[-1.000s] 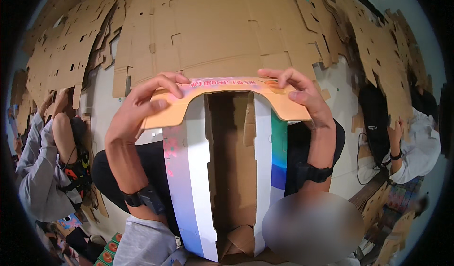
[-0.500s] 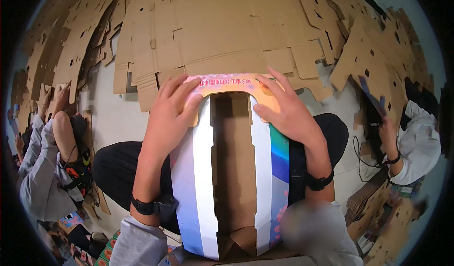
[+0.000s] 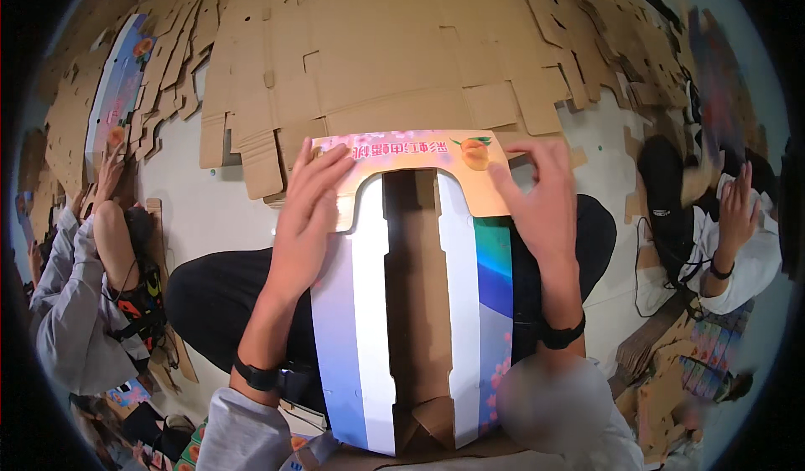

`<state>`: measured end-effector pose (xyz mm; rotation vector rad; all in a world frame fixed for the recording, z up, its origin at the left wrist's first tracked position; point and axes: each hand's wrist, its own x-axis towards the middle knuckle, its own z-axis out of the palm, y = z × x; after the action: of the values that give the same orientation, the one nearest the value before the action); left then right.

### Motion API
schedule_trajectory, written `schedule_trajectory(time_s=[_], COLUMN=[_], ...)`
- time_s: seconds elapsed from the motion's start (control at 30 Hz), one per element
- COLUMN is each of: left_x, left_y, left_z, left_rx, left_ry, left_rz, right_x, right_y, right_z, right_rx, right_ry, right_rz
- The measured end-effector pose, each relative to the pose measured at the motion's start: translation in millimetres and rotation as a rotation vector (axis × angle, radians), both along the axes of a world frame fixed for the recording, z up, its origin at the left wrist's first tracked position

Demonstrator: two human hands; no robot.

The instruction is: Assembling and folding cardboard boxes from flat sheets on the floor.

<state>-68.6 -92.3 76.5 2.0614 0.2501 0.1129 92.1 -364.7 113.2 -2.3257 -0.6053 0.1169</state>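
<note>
Creased cardboard [image 3: 369, 52] lies beyond a notched glossy flap [image 3: 402, 154], both hands' fingers [image 3: 319, 172] touching, clamping unclear.

Smooth, slightly glossy print coats the long purple-and-white cardboard box [image 3: 340, 345] and its orange-and-pink end panel [image 3: 411, 146]; the flat brown cardboard sheets [image 3: 360, 52] look matt, the black trousers [image 3: 222, 303] soft cloth.
</note>
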Motion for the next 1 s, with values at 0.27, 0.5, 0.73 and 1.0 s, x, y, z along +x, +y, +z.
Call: schedule_trajectory(time_s=[0.27,0.5,0.73,1.0], left_x=[3,3,-7,-8], left_y=[-14,-17,-21,18], left_z=[14,40,16,18], left_rx=[-0.537,-0.540,-0.744,-0.554], left_ry=[-0.147,0.149,-0.127,0.058], left_rz=[0.264,0.300,0.457,0.524], right_x=[6,-10,-24,-22], right_y=[-13,-20,-22,-37], right_z=[16,12,11,17], right_rx=[0.046,0.159,0.055,0.188], right_ry=[0.614,0.795,0.692,0.851], right_rz=[-0.055,-0.087,-0.129,-0.121])
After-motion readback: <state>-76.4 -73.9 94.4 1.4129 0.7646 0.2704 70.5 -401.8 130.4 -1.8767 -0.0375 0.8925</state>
